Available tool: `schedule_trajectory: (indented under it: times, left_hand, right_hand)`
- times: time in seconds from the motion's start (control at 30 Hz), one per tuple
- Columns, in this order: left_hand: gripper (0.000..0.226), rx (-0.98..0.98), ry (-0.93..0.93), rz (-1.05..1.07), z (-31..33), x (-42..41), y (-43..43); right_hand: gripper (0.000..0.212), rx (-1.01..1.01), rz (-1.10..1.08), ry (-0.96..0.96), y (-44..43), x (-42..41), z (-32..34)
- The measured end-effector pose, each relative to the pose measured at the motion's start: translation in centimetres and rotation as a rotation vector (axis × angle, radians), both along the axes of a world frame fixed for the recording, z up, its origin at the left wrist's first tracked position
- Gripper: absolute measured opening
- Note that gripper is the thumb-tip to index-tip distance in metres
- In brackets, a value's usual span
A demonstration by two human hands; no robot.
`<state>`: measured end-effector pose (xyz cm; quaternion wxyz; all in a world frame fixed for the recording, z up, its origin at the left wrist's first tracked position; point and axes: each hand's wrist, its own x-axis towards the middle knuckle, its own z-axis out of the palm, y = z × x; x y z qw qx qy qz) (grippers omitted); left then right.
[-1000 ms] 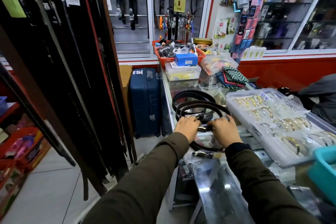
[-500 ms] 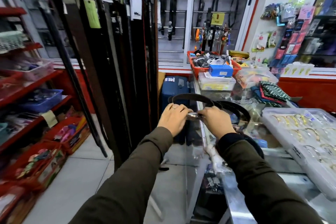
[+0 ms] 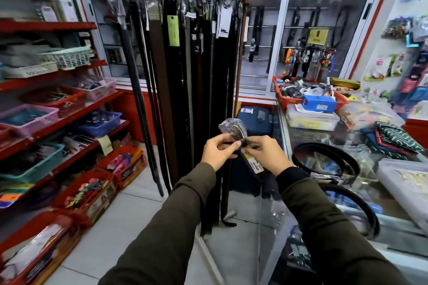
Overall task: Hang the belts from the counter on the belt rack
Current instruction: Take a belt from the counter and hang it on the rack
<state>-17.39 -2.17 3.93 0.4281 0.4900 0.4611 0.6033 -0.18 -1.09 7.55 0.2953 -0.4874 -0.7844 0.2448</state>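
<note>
Both hands pinch one dark leather belt [image 3: 243,146] at its buckle end, which is wrapped in crinkled clear plastic: the left hand [image 3: 218,154] with thumb over curled fingers, the right hand [image 3: 266,157] closed just beside it. They hold it before the belt rack [image 3: 196,65] of long, flat hanging straps. Two coiled belts [image 3: 324,164] lie on the glass tabletop [image 3: 301,136].
</note>
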Motion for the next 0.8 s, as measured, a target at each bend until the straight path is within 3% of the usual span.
schedule_trajectory:
  times: [0.1, 0.2, 0.27, 0.33, 0.6, 0.8]
  left_hand:
    - [0.042, 0.004, 0.063, 0.065, 0.8, -0.6, 0.3]
    - [0.044, 0.038, 0.063, 0.082, 2.6, -1.4, 0.4]
    - [0.042, 0.07, 0.009, 0.084, 4.0, -1.9, 0.2]
    - [0.038, 0.118, -0.042, 0.105, 5.4, -2.7, 0.0]
    - [0.02, 0.176, -0.056, 0.139, 8.2, -7.7, -1.5]
    - [0.012, 0.294, -0.109, 0.192, 13.7, -11.3, -2.9]
  right_hand:
    - [0.024, 0.007, -0.036, 0.083, 0.1, -0.8, 0.5]
    - [0.011, 0.033, -0.072, 0.175, 0.5, -1.4, 1.2]
    - [0.008, -0.066, 0.02, 0.253, 0.9, -2.2, 2.1]
    - [0.023, -0.153, 0.094, 0.32, 1.4, -3.2, 2.9]
    - [0.031, -0.134, 0.141, 0.706, 0.9, -8.9, 6.2]
    - [0.014, -0.146, 0.291, 0.877, 0.2, -13.2, 12.2]
